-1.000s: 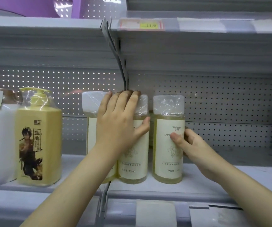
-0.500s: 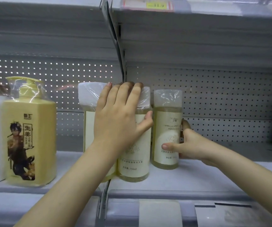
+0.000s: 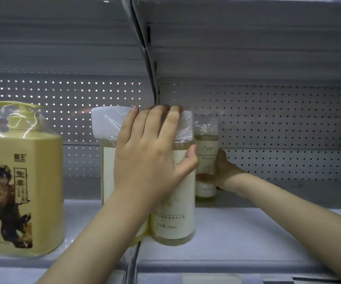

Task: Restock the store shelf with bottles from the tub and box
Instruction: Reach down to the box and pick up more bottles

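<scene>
Head view, right hand (image 3: 226, 175) gripping bottle (image 3: 206, 160), pale liquid (image 3: 206, 140)

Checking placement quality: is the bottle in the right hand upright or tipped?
Upright: the small bottle stands vertical with its label lines level, the right hand gripping its side.

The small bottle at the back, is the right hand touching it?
Touching. The head view shows the right hand gripping the back bottle, thumb across its label, fingers round its far side.

Wrapped pair of pale bottles (image 3: 173, 218) upright on shelf (image 3: 247, 238) — third bottle (image 3: 206, 158) behind
</scene>
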